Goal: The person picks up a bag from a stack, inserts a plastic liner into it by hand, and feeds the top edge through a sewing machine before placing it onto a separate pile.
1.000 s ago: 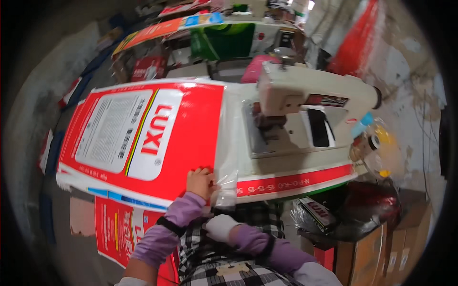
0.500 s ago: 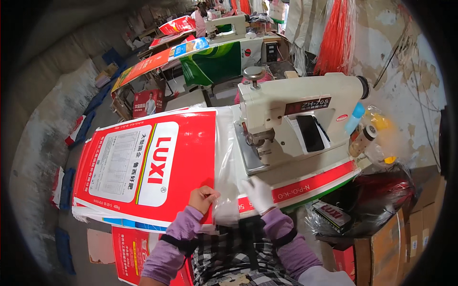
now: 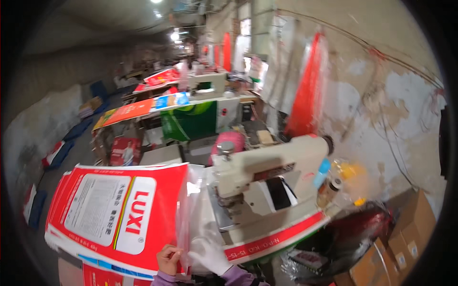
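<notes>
A stack of red and white printed sacks (image 3: 167, 205) lies on the table to the left of a cream sewing machine (image 3: 267, 171). Along the top sack's right side runs a strip of clear plastic liner (image 3: 183, 219). My bare left hand (image 3: 169, 259) pinches the liner's edge at the sack's near right corner. Close beside it, my white-gloved right hand (image 3: 211, 255) rests against the liner with its fingers stretched out; they are slightly blurred. The machine's sewing head stands just beyond my right hand.
A dark phone (image 3: 280, 193) lies on the machine bed. Behind it stand a blue bottle (image 3: 322, 172) and a jar (image 3: 330, 190). Cardboard boxes (image 3: 405, 229) and plastic-wrapped bundles (image 3: 334, 243) sit at the right. Red strands (image 3: 305, 90) hang by the wall.
The view has tilted upward, so the hands sit lower in the picture. My right hand has come left from the machine's front edge to the liner, nearer my left hand, and its fingers have extended.
</notes>
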Available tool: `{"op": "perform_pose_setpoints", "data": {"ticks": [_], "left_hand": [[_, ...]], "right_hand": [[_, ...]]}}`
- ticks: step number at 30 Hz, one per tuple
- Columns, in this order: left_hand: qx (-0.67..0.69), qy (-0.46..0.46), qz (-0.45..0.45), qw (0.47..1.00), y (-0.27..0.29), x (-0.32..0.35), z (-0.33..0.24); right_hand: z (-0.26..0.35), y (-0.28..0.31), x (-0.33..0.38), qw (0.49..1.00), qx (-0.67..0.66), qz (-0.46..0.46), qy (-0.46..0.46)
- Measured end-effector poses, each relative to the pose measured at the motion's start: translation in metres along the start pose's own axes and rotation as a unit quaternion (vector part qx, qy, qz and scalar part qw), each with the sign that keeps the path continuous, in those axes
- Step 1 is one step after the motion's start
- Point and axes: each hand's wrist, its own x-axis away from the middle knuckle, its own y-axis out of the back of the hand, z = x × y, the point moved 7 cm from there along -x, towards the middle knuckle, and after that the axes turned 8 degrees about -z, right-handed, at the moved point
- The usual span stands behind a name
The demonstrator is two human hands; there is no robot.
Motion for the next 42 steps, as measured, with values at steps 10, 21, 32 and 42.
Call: {"op": "perform_pose_setpoints", "data": {"ticks": [10, 21, 32, 42], "left_hand": [[-0.264, -0.002, 0.165, 0.95, -0.001, -0.008, 0.058], [-0.237, 0.083, 0.118, 0.961, 0.03, -0.016, 0.026], [-0.495, -0.126, 0.251, 0.822, 0.15, 0.135, -0.037], [-0.556, -0.046, 0.02, 0.83, 0.195, 0.133, -0.142]], "right_hand": [[0.013, -0.065, 0.028, 0.925, -0.27, 0.148, -0.222], [0.029, -0.078, 0.044, 0.859, -0.35, 0.364, -0.085], [0.038, -0.15, 0.044, 0.774, 0.396, 0.42, 0.259], [-0.082, -0.015, -0.021, 0.913, -0.088, -0.196, -0.348]]}}
